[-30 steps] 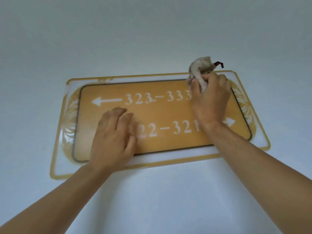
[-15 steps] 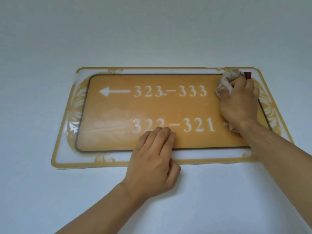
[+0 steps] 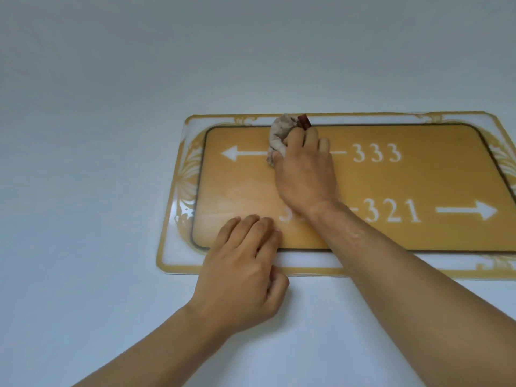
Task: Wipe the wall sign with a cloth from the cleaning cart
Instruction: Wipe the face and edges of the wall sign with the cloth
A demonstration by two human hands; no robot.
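Note:
A yellow wall sign [image 3: 391,182] with white room numbers, two arrows and a clear ornamented border hangs on a pale wall. My right hand [image 3: 304,174] presses a crumpled grey-beige cloth [image 3: 279,135] with a small dark red tag against the sign's upper left part, covering the first number. My left hand [image 3: 245,272] lies flat on the sign's lower edge and border, fingers together, holding nothing. A faint smeared patch shows on the sign left of the lower numbers.
The plain white wall [image 3: 195,51] surrounds the sign on all sides. The sign's right end runs out of view. No cart or other object is in view.
My right hand has slid the cloth from the sign's upper right corner leftward to the upper left part. My left hand has stayed at the lower edge.

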